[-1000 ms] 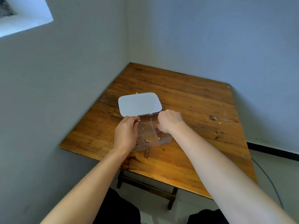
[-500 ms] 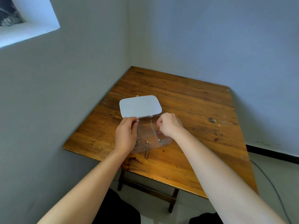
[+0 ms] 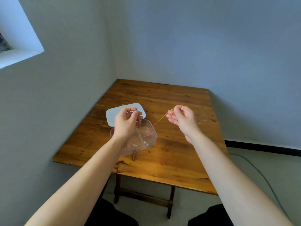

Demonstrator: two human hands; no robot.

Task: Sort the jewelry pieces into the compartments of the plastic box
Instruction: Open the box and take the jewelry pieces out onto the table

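A clear plastic box (image 3: pixel 152 136) with dividers sits on the wooden table (image 3: pixel 171 157), its white lid (image 3: pixel 112 115) lying open behind it. Several small jewelry pieces (image 3: pixel 134 145) lie in the near compartments. My right hand (image 3: pixel 180 119) is raised to the right of the box, pinching a thin gold necklace (image 3: pixel 161 118). The chain slants down to a red pendant (image 3: pixel 151 129) at the box's far right compartment. My left hand (image 3: pixel 126 123) hovers over the box's left half, fingers pinched on a thin strand of the chain; it hides the compartments beneath.
The table stands in a corner, with walls close on the left and behind. A tiny gold piece (image 3: pixel 199 123) lies on the wood right of my right hand. A cable (image 3: pixel 260 173) runs across the floor at the right.
Both hands have lifted out of the box and spread apart. The right hand moved up and right, drawing the gold necklace out. The camera tilted up.
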